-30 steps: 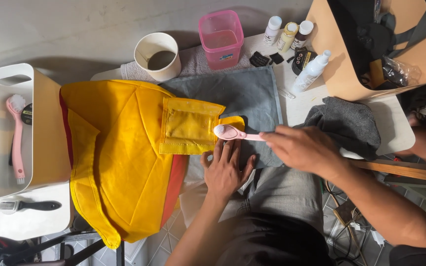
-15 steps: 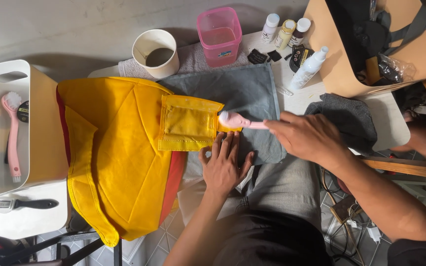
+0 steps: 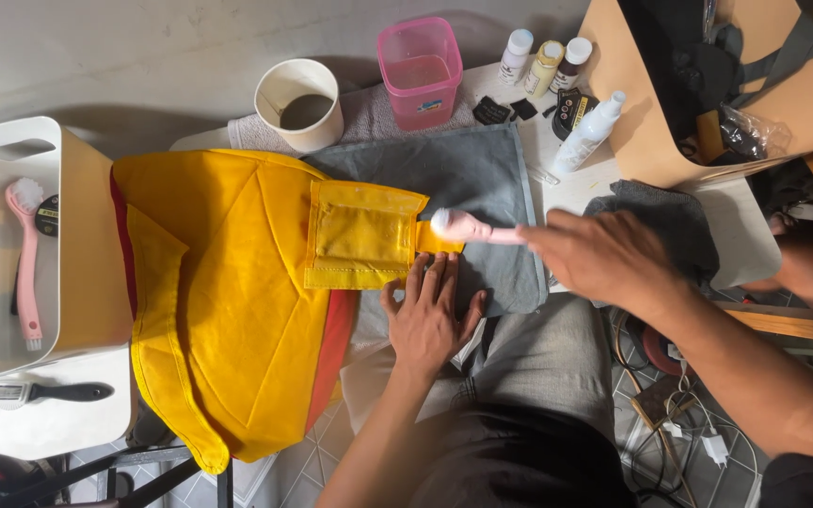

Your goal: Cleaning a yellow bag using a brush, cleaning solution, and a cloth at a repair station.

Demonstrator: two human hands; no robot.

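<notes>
The right hand's [image 3: 604,254] fingers grip a pink brush [image 3: 468,227], its head on the yellow bag's strap tab [image 3: 437,238]. Just below, the left hand [image 3: 430,315] lies flat, fingers spread, pinning grey cloth [image 3: 463,174]. Scrubbing looks underway; the tab needs steadying.

Far centre: white cup [image 3: 299,102], pink container [image 3: 421,59], three small bottles [image 3: 546,62], white spray bottle [image 3: 588,134]. Left: white bin [image 3: 49,155] holding pink brush [image 3: 26,256]; nearer, black-handled brush [image 3: 49,391].
</notes>
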